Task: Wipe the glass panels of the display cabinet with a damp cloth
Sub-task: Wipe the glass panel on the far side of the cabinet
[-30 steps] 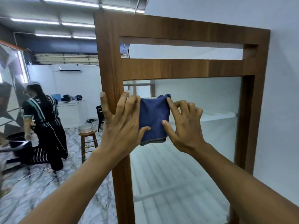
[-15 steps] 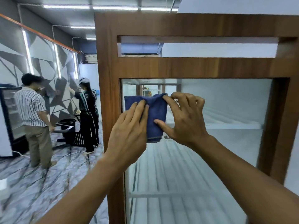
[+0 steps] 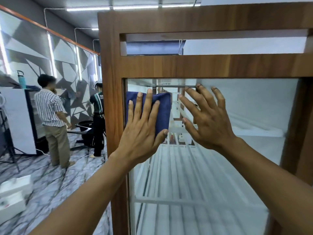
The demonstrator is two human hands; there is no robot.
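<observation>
The display cabinet [image 3: 111, 92] has a brown wooden frame and a large glass panel [image 3: 220, 150] that fills the middle of the view. A folded dark blue cloth [image 3: 163, 111] lies flat against the panel's top left corner. My left hand [image 3: 142, 131] presses it to the glass with straight, spread fingers. My right hand [image 3: 208, 119] is just right of the cloth, fingers spread and straight, at or near the glass and off the cloth. White slatted shelves show through the glass.
Two people [image 3: 52, 116] stand on the marble floor to the left of the cabinet, near a black-framed fridge [image 3: 18, 119]. White boxes [image 3: 13, 197] lie on the floor at the lower left. A white wall is behind the cabinet on the right.
My right hand has let go of the cloth and opened beside it. My left hand has slid fully onto the cloth, which moved left into the panel's corner.
</observation>
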